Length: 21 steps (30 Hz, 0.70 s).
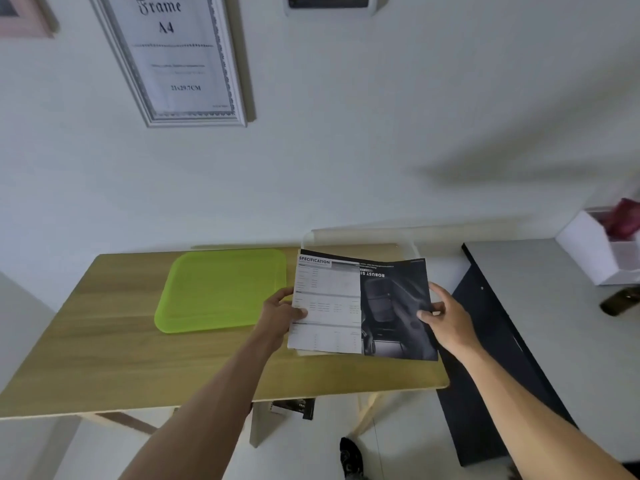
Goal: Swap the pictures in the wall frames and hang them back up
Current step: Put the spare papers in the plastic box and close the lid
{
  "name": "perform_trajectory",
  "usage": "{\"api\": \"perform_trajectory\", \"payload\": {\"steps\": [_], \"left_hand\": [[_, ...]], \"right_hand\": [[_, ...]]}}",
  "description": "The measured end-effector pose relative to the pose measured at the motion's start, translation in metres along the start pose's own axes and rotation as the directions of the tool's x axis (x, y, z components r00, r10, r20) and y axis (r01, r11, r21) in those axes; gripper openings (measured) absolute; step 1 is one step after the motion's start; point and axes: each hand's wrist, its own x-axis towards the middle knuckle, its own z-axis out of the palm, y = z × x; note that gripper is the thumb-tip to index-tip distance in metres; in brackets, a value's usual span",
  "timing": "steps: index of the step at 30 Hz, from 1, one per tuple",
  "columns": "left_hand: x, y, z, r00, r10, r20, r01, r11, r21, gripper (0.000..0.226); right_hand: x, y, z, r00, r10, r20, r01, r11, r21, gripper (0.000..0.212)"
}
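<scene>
I hold a printed sheet (360,306) over the right part of the wooden table (104,341). Its left half is white with a "SPECIFICATION" table, its right half dark with a car-seat photo. My left hand (280,315) grips its left edge and my right hand (446,320) grips its right edge. Under the sheet lies a pale frame (360,239); only its far edge and corners show. On the wall hangs a white frame (180,60) with an "A4" insert. A pink frame (24,19) shows at the top left corner.
A lime green tray (218,289) lies on the table left of the sheet. To the right stands a grey counter (554,323) with a dark edge, a white box (595,247) and a dark bottle (620,301). A dark booklet (294,408) lies under the table.
</scene>
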Motion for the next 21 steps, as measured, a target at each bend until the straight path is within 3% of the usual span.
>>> {"api": "perform_trajectory", "payload": {"steps": [6,14,18,21], "left_hand": [[0.056,0.027,0.026,0.998,0.048,-0.032,-0.047,0.998,0.032,0.052],[0.140,0.041,0.060,0.988,0.019,-0.154,-0.007,0.997,0.080,0.046],[0.164,0.043,0.077,0.971,0.067,-0.231,-0.004,0.965,0.263,0.042],[0.173,0.035,0.088,0.966,0.134,-0.220,-0.011,0.875,0.485,0.045]], "right_hand": [[0.069,-0.019,-0.009,0.999,-0.021,-0.037,0.020,1.000,-0.021,0.065],[0.177,-0.012,0.011,1.000,-0.025,-0.004,0.025,0.996,-0.084,0.062],[0.216,-0.002,0.024,0.998,-0.040,0.054,0.053,0.967,-0.249,0.062],[0.231,0.004,0.036,0.987,-0.088,0.131,0.142,0.861,-0.488,0.065]]}}
